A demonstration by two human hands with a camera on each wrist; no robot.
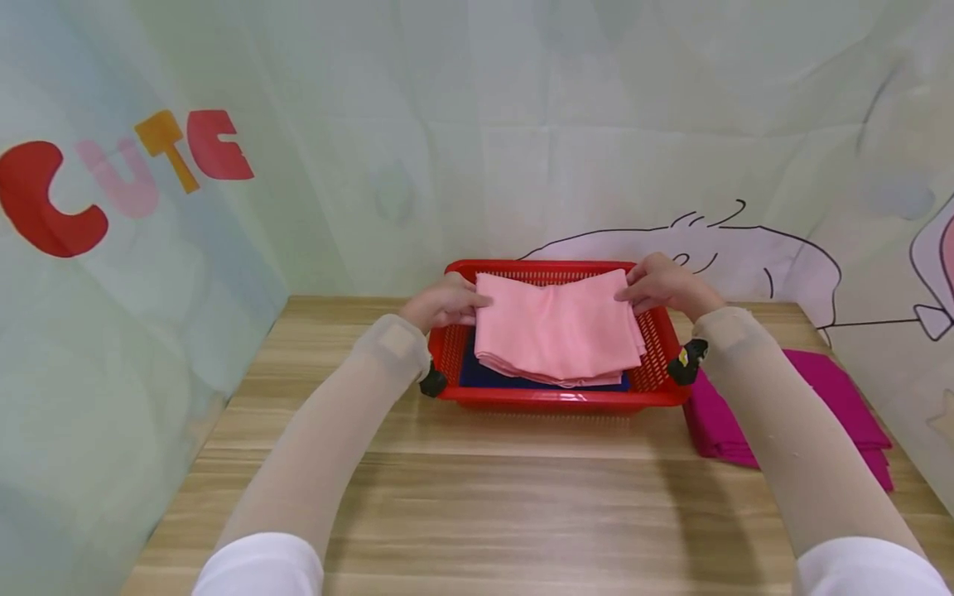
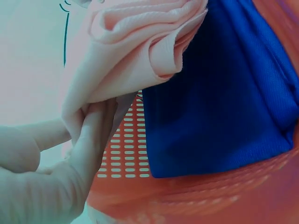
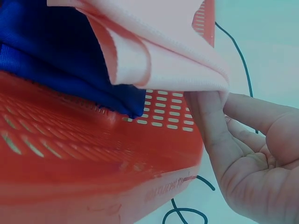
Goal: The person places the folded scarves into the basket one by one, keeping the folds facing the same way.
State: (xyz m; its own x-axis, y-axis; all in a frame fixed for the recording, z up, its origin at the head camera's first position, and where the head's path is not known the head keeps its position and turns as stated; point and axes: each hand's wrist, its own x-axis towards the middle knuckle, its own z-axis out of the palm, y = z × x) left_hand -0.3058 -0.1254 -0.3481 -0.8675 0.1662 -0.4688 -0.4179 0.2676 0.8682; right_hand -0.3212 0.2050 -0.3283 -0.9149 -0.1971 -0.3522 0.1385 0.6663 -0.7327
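Observation:
A folded pink cloth (image 1: 555,331) spans between both hands over a red plastic basket (image 1: 551,397). My left hand (image 1: 447,302) pinches its left back corner, thumb on one side and fingers underneath. The opposite corner is pinched by my right hand (image 1: 663,285) in the same way. Beneath the pink cloth lies a folded dark blue cloth (image 2: 210,116) inside the basket, mostly covered in the head view. In the right wrist view, the pink layers (image 3: 163,60) hang above the blue fabric (image 3: 51,51), with the basket's slotted floor showing between.
A folded magenta cloth (image 1: 827,397) lies on the wooden table (image 1: 507,497) right of the basket, partly behind my right forearm. Behind the table hangs a pale printed backdrop (image 1: 477,165) with cartoon drawings and coloured letters at the left.

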